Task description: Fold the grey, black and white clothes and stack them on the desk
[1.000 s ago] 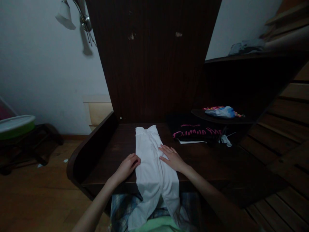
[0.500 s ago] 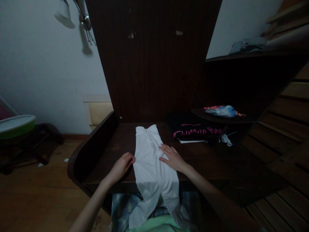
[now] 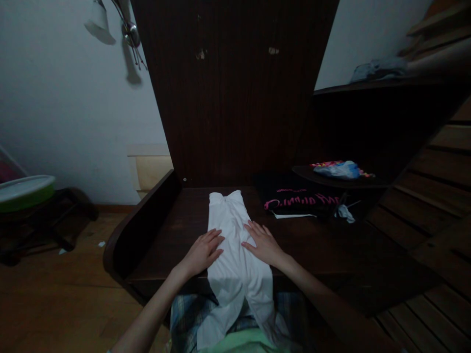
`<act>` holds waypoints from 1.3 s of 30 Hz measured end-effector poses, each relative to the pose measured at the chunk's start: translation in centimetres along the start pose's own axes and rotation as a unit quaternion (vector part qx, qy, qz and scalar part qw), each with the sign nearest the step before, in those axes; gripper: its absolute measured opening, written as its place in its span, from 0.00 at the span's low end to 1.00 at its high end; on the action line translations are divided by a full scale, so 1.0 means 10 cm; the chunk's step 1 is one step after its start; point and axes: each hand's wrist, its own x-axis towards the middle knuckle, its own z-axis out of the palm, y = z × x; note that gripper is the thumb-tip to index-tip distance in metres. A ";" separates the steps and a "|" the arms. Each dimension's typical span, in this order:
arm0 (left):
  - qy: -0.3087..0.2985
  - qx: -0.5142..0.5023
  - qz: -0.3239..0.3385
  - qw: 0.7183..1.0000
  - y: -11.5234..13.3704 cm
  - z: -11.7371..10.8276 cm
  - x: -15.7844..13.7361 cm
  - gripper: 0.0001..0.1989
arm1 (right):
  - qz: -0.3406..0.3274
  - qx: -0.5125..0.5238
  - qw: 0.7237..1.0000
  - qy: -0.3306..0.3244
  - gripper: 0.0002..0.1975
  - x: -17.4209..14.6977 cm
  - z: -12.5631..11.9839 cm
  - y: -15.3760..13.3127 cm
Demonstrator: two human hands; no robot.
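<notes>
White trousers (image 3: 230, 264) lie lengthwise on the dark wooden desktop (image 3: 309, 250), waistband toward the back panel. Both legs hang over the front edge onto my lap. My left hand (image 3: 206, 250) rests flat on the left side of the cloth, fingers spread. On the right side, my right hand (image 3: 263, 242) lies palm down with its fingers apart. Some creases run through the fabric between the two hands.
A folded black garment with pink lettering (image 3: 301, 200) lies at the back right. Above it, a small shelf (image 3: 371, 182) carries a plastic bag (image 3: 338, 169). A raised side board (image 3: 128, 220) bounds the left. Wooden slats (image 3: 423, 215) stand at right.
My left hand has let go of the left edge of the trousers and moved right, opening flat onto the cloth. The right hand stays nearly in place.
</notes>
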 end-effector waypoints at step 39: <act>-0.013 0.074 -0.020 0.997 -0.15 0.23 0.24 0.29 | -0.064 -0.007 0.998 -0.027 0.32 0.06 0.06 -0.13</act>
